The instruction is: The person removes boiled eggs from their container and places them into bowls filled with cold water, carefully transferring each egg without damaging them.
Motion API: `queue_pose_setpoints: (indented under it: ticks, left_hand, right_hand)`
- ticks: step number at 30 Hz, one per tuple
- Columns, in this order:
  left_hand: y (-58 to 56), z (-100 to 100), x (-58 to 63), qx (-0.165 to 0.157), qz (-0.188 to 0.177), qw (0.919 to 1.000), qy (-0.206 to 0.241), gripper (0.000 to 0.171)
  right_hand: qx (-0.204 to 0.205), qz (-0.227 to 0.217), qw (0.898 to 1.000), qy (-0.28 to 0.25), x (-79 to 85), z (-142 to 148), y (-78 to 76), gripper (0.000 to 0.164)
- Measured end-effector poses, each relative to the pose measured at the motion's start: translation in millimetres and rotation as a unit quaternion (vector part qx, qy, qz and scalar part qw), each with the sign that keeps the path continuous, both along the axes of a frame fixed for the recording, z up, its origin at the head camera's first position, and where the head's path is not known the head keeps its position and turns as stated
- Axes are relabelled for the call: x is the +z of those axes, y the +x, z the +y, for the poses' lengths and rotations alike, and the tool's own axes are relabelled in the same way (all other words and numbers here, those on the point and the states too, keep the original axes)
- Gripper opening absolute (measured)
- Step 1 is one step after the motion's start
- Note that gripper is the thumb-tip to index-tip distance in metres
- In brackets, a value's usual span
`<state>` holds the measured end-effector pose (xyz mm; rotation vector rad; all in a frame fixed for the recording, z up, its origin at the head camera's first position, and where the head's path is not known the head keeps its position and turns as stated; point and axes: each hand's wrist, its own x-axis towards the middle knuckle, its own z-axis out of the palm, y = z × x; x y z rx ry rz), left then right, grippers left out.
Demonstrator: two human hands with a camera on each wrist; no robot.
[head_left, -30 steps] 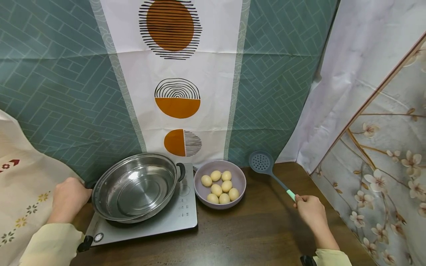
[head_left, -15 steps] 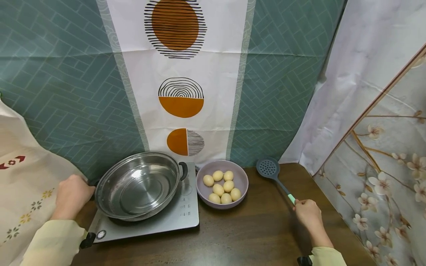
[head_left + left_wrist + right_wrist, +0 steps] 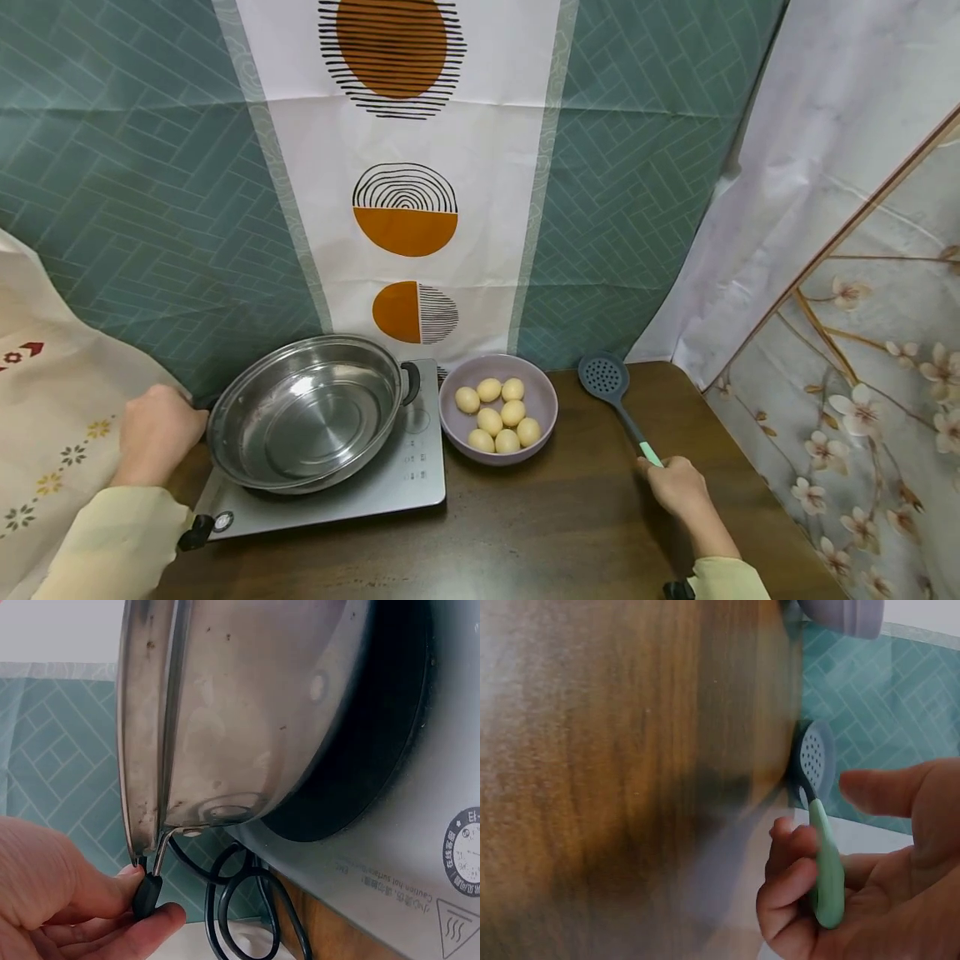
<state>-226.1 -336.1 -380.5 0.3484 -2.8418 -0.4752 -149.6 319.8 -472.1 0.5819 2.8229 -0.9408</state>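
Observation:
On the left, my left hand (image 3: 159,435) grips the black side handle (image 3: 147,895) of a wide stainless steel pan (image 3: 324,417), thumb above and fingers below in the left wrist view. The pan has nothing in it and sits on a silver induction cooktop (image 3: 390,492). To the right, my right hand (image 3: 681,492) holds a grey skimmer (image 3: 604,377) by its green handle (image 3: 829,877). Its fingers curl round the handle while the thumb stands off it. The perforated head points toward the back of the table.
A mauve bowl (image 3: 497,457) with several pale yellow egg-shaped pieces (image 3: 491,421) stands between pan and skimmer. Black cable loops (image 3: 247,900) lie behind the cooktop. Patterned curtains (image 3: 630,208) rise along the back and right of the wooden table (image 3: 540,533).
My right hand has come left and a little closer to my body, and the skimmer has turned slightly with it. The left hand stays on the pan handle. The head view has shifted slightly.

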Motion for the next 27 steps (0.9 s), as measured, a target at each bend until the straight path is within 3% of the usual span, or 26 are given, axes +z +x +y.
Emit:
queue_pose_setpoints:
  ticks: [4,11,17,22,27]
  left_hand:
    - [1.6,0,0.3,0.016,-0.009,0.9998,0.003,0.031]
    - [2.9,5,-3.3,0.021,0.009,0.9996,0.014,0.026]
    - [4.6,10,-2.7,0.045,-0.011,0.9987,0.024,0.024]
    - [4.3,24,9.5,0.065,-0.034,0.9973,0.005,0.025]
    - [2.3,59,29.9,0.029,0.024,0.9992,-0.017,0.034]
  right_hand:
    - [0.009,-0.018,1.000,-0.008,-0.8,-3,2.1,0.047]
    - [0.022,-0.036,0.999,0.013,-3.1,-1,2.6,0.057]
    - [0.031,-0.051,0.998,0.010,-4.1,-2,2.9,0.058]
    - [0.038,-0.066,0.997,0.002,2.5,-2,5.9,0.069]
    - [0.062,-0.067,0.996,0.025,19.7,-3,6.5,0.090]
